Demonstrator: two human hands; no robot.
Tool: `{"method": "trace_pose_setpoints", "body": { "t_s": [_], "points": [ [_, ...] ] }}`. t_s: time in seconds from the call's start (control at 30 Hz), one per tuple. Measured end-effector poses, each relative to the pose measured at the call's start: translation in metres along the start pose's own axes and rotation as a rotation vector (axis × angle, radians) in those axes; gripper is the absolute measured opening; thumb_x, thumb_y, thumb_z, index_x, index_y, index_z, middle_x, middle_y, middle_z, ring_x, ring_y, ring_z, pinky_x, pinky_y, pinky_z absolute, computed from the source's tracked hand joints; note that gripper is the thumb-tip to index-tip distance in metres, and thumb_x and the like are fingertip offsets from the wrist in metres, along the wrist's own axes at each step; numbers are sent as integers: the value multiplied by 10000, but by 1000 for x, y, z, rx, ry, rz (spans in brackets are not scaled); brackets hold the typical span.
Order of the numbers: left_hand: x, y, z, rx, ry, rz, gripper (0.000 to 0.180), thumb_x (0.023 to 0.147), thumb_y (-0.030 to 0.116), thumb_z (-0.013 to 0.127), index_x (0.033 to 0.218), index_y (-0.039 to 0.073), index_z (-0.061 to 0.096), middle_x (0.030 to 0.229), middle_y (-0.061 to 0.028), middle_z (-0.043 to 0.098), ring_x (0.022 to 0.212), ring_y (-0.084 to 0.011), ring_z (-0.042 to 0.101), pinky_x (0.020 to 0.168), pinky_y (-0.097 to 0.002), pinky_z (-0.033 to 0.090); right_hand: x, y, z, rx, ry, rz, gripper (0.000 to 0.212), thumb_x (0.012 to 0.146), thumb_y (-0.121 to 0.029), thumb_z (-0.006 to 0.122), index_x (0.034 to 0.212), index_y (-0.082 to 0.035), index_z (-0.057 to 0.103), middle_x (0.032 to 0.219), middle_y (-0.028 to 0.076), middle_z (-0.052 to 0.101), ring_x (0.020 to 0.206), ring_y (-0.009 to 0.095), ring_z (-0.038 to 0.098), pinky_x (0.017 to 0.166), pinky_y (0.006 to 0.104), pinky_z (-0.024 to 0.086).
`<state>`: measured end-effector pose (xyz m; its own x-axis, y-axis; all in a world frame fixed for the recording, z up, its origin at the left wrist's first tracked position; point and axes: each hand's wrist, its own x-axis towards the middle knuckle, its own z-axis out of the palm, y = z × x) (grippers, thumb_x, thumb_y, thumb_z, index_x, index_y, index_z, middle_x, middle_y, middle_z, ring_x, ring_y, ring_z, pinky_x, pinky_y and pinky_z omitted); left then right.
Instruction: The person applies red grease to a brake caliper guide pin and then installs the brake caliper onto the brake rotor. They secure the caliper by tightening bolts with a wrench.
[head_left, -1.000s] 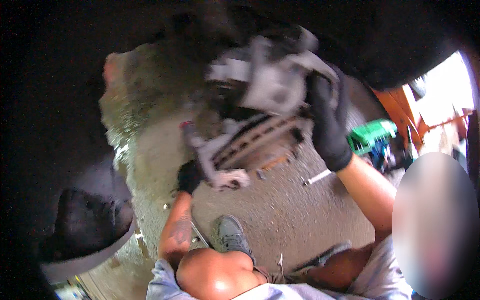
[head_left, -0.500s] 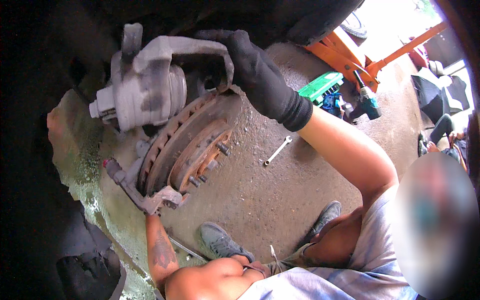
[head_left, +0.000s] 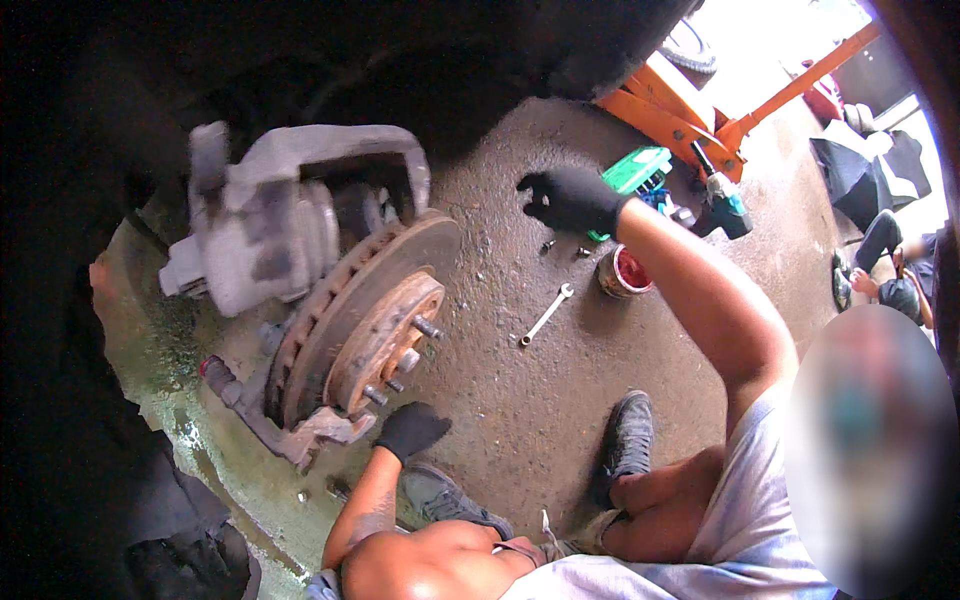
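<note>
A grey brake caliper (head_left: 265, 235), slightly blurred, sits by the upper rim of a rusty brake disc (head_left: 375, 310), whose hub carries several wheel studs. Below it, a bracket (head_left: 320, 432) reaches around the lower edge of the disc. My right hand (head_left: 580, 200), in a black glove, is apart from the caliper, over the floor beside a green case (head_left: 638, 172). Its fingers are curled but apart, with nothing seen in them. Just under the disc is my left hand (head_left: 412, 430), also black-gloved, near the bracket and above my shoe; its fingers do not show clearly.
On the floor lie a combination wrench (head_left: 546, 316), small bolts (head_left: 583, 252) and an open tin of red paste (head_left: 628, 272). A cordless power tool (head_left: 728, 205) stands by an orange jack (head_left: 680, 115). Another person (head_left: 895, 280) sits at far right.
My right hand has let go of the caliper and moved right and down toward the green case. The caliper has dropped closer to the disc. My left hand has emerged from behind the bracket.
</note>
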<state>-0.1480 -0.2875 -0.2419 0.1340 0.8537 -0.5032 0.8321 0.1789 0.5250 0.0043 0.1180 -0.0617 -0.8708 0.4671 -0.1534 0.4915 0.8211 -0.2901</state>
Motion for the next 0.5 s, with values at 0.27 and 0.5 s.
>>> {"method": "trace_pose_setpoints", "body": {
  "t_s": [0.27,0.5],
  "points": [
    [-52,85,-64,-270,-130,-228,393,821,444,620,841,52,636,817,-172,647,771,-352,637,704,-436,489,-14,98,115,-183,-235,-47,459,722,-185,657,1177,-146,601,1001,181,638,924,373,623,783,457,515],
    [-87,173,-145,-317,-359,-69,293,858,361,607,986,103,660,952,-140,661,885,-303,645,762,-395,498,19,98,131,-194,-235,-261,220,793,-247,568,883,-96,701,880,199,670,817,389,658,694,464,542]
  ]
}}
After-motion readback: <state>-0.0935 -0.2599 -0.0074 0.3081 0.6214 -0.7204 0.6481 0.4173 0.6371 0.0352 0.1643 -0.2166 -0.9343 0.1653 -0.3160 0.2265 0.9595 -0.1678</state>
